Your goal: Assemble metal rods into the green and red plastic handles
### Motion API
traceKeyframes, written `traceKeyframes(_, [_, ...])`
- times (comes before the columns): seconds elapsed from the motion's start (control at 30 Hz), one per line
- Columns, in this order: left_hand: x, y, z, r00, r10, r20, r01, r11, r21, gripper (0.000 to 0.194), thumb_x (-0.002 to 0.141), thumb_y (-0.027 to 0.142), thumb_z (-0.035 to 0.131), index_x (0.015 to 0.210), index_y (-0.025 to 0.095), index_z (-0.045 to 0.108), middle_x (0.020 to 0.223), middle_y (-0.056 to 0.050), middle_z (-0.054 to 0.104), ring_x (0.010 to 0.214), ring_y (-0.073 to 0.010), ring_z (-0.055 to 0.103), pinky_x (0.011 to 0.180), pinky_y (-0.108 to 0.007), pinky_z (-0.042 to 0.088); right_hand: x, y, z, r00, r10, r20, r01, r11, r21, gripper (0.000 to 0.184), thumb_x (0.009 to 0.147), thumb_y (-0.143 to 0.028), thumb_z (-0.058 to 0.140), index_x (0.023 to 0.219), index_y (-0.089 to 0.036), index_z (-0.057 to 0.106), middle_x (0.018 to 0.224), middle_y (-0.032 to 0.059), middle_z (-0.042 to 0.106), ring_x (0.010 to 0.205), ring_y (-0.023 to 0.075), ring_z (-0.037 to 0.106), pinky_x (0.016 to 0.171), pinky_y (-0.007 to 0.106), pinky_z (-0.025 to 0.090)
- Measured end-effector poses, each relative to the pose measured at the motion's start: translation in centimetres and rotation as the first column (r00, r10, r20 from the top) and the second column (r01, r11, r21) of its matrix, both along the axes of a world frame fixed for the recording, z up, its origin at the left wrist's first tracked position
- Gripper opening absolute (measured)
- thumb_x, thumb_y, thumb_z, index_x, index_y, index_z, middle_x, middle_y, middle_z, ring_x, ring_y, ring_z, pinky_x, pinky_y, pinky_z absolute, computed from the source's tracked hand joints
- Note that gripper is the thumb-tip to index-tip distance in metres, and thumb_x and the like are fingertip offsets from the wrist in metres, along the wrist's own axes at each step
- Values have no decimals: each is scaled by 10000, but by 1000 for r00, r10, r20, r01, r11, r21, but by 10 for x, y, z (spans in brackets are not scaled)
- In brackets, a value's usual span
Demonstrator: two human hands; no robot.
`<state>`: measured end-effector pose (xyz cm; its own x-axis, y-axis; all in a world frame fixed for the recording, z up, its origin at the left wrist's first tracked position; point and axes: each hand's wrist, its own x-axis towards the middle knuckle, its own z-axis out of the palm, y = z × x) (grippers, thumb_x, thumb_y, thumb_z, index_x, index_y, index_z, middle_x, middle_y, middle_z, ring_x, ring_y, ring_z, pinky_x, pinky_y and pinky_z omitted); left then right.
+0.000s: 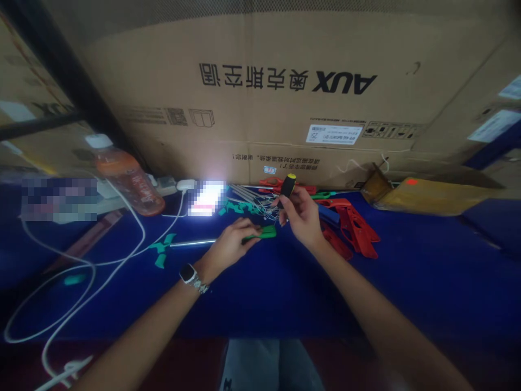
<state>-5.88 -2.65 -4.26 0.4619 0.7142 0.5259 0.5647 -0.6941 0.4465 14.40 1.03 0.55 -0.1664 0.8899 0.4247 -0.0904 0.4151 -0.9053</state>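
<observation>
My left hand (234,241) is closed around a green plastic handle (267,232), low over the blue tabletop. A thin metal rod (193,243) emerges from the other side of this hand, ending in a green pronged piece (161,248); my fingers hide whether rod and handle are joined. My right hand (302,214) grips a screwdriver (288,185) by its black and yellow handle, with the butt up and the tip pointing down near the green handle's end. The tip itself is too small to make out. Behind both hands lies a heap of metal rods (248,196) and small green pieces (238,207).
Red plastic parts (354,225) lie right of my right hand, with a yellow bag (435,195) beyond. A drink bottle (130,182), white cable (122,260) and bright phone screen (207,198) are on the left. A big cardboard box (260,119) stands behind the blue table (427,282).
</observation>
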Motion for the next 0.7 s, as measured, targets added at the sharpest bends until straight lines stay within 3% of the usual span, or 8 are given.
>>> traceKeyframes(0.17, [0,1,-2,1000,-7,13,7,1000,11,92,913,201,657,973,211,727,984,-49,710,914,-188,672,871,-373,526,0,0,-7,996,-42,78,37,997,70,356,913,-543,587,1085,-243,503,896,19,697,538,94,535,526,253,480])
traceKeyframes(0.37, [-1,2,-4,1000,-10,9,10,1000,9,94,915,204,656,970,198,732,981,-55,709,913,-189,669,855,-364,515,1,6,-13,998,1,69,-8,995,104,330,932,-516,577,1097,-245,489,890,4,695,541,86,539,543,238,480])
traceKeyframes(0.7, [-2,2,-4,1000,-9,16,9,1000,2,88,909,199,663,962,208,733,995,-56,710,935,-193,673,864,-373,516,4,5,-5,990,89,105,-89,996,-1,391,840,-521,689,1050,-227,537,896,16,708,556,102,583,554,258,529])
